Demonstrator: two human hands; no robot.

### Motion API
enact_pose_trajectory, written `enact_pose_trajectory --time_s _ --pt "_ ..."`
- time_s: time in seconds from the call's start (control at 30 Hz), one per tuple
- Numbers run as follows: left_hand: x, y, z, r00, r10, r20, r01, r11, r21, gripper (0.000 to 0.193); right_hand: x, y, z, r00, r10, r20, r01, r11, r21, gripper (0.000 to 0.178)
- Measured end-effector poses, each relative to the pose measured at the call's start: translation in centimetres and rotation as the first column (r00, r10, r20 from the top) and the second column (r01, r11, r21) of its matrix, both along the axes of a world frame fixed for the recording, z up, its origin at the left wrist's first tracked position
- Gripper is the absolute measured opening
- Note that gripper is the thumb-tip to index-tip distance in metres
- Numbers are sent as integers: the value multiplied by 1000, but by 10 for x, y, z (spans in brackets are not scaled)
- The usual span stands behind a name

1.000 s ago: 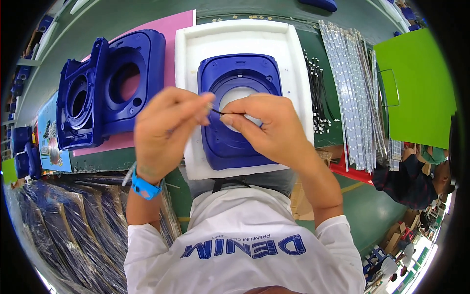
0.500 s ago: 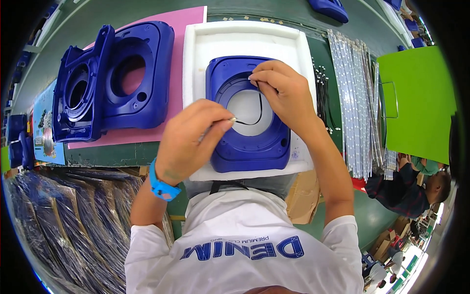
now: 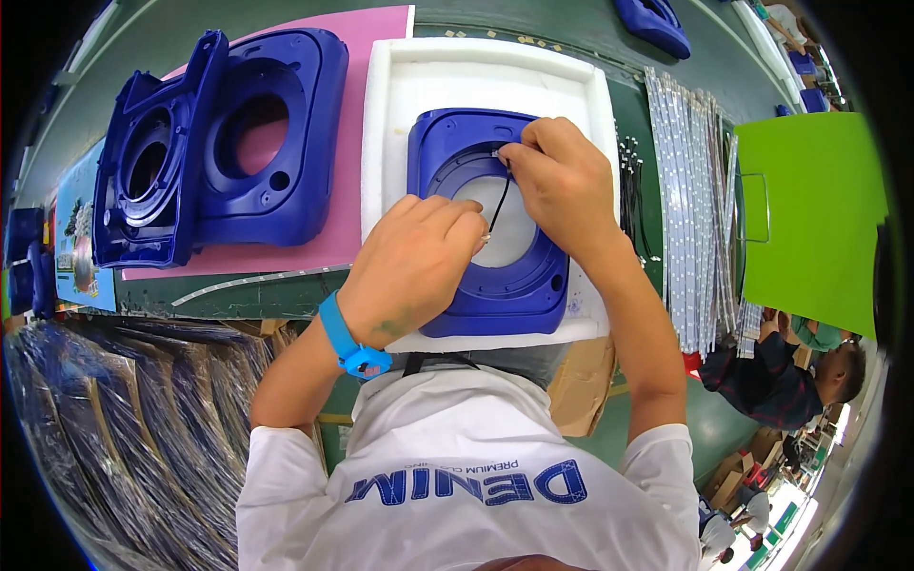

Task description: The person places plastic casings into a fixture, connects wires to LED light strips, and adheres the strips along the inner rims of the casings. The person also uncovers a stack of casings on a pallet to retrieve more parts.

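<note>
A blue plastic housing [image 3: 490,319] with a large round opening lies in a white foam tray [image 3: 379,124] in front of me. Above the opening, a short black cable [image 3: 500,205] runs between my two hands. My left hand [image 3: 414,262] pinches its lower end, where a small white connector shows at the fingertips. At the upper right rim of the opening, my right hand [image 3: 568,190] is closed on the cable's other end, and a small pale tip shows by the thumb. Whether that tip touches the housing I cannot tell.
Two more blue housings [image 3: 305,205] rest on a pink sheet [image 3: 381,29] to the left. Right of the tray lie black cables [image 3: 630,190], a bundle of pale strips [image 3: 685,219] and a green panel [image 3: 809,219]. Plastic-wrapped material [image 3: 124,428] fills the lower left. Another person [image 3: 781,366] is at far right.
My left hand has moved right, closer to my right hand. The cable has gone from a wide loop to a nearly straight run. A pale strip now shows along the bench's left front edge.
</note>
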State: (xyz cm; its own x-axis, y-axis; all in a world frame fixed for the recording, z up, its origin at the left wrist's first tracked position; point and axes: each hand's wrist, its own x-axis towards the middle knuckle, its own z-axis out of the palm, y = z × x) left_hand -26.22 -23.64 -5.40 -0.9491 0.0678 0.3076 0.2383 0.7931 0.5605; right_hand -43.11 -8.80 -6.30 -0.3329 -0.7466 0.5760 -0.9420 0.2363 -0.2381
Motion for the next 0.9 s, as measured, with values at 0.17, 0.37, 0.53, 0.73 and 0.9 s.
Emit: enact_pose_trajectory --time_s 0.17,0.37,0.53,0.73,0.9 --pt "1 1 -1 1000 12 2 -12 1000 -7 10 2 -7 0 975 63 -211 -39 993 114 12" --pt "0 2 -4 1000 16 -10 -16 1000 10 9 -7 0 -7 980 66 -190 -53 996 71 10" --pt "1 2 -3 1000 15 9 -16 1000 10 9 4 -3 -8 986 12 -164 -2 998 61 4" --pt "2 6 -3 998 51 22 -52 998 31 11 8 -10 -8 994 -70 -78 75 996 53 6" --pt "2 13 -11 957 286 -56 -264 931 252 11 6 -4 -13 997 -56 -62 52 997 -59 14"
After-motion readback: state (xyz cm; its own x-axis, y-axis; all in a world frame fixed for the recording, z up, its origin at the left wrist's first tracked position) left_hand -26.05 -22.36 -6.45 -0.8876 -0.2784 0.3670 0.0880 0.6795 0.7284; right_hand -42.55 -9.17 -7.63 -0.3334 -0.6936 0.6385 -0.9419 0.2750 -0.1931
